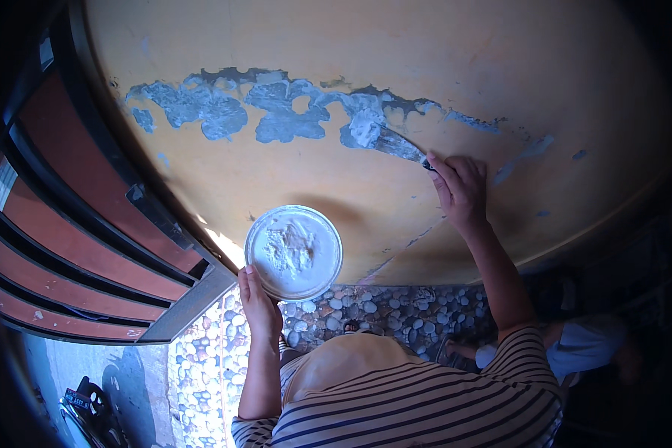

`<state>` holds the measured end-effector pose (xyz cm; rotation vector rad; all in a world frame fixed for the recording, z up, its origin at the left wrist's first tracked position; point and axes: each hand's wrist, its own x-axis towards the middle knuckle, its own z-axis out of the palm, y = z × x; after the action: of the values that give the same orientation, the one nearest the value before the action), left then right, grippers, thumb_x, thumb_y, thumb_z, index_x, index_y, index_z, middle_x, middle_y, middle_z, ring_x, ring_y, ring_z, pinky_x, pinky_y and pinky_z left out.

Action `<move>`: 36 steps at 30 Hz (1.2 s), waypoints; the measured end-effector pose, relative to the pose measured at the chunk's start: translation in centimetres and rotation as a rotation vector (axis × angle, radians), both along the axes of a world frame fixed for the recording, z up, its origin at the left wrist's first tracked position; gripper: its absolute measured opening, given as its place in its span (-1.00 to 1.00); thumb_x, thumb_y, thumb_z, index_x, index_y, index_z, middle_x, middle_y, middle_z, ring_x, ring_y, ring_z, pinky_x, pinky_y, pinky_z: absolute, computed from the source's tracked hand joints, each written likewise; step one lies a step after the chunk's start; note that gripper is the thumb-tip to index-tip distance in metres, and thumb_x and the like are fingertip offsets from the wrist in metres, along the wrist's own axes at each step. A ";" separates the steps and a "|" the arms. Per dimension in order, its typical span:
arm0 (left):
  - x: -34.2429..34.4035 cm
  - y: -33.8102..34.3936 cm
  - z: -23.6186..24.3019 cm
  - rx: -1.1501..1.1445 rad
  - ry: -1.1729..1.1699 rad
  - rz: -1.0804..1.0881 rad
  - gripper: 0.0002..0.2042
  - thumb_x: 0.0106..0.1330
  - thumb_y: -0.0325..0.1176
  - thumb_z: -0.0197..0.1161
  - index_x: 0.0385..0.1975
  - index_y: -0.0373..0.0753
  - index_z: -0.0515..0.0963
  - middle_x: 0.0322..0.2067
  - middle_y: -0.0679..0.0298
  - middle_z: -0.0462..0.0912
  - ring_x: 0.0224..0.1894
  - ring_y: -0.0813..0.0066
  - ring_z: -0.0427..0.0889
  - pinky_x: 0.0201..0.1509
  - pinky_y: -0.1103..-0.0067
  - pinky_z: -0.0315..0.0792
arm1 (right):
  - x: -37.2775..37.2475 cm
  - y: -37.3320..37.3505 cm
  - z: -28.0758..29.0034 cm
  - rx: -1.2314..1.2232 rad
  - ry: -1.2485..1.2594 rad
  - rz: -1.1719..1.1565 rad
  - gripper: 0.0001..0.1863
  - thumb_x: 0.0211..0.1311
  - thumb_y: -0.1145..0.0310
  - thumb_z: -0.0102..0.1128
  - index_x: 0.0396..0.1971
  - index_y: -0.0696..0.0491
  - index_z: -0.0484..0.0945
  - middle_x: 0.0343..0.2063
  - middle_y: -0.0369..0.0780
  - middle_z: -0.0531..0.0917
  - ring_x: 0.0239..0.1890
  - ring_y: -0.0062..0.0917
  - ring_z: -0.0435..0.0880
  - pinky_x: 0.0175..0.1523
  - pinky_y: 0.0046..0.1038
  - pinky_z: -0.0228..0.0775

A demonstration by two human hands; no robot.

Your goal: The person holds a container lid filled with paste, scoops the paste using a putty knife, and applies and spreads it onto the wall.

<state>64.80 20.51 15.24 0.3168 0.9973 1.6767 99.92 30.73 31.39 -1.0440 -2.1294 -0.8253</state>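
My right hand (pixel 461 188) grips the dark handle of a putty knife (pixel 398 143), its blade tilted up to the left against the wall. A lump of white putty (pixel 366 127) sits at the blade's tip, on a peeled grey patch (pixel 284 112) of the yellow-orange wall (pixel 396 201). My left hand (pixel 260 305) holds a round tub (pixel 339 257) by its lower left rim, below the patch. Inside the tub lies thick white putty (pixel 295 245) with a rough, scooped surface. Part of the left hand is hidden behind the tub.
At the left stands a reddish-brown slatted gate (pixel 75 201) with a dark metal frame. Pebbled flooring (pixel 396 310) lies below the wall. A partly visible motorbike (pixel 89 411) is at the lower left. Another person (pixel 586 347) is low at the right, in shadow.
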 end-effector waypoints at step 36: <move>4.1 1.4 -0.5 -0.007 0.033 -0.073 -0.74 0.61 -0.16 -0.01 0.00 -0.23 0.43 -0.15 0.32 0.59 -0.14 0.62 0.60 -0.05 0.60 0.55 | 1.1 0.6 -4.0 -0.026 0.269 0.038 -0.59 0.21 0.50 0.33 0.09 0.02 0.62 -0.38 -0.22 0.56 -0.31 -0.33 0.56 -0.14 -0.28 0.42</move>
<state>68.90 21.92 14.70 0.3731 1.0047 1.6066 100.99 31.34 27.35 -1.0602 -1.9300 -0.6033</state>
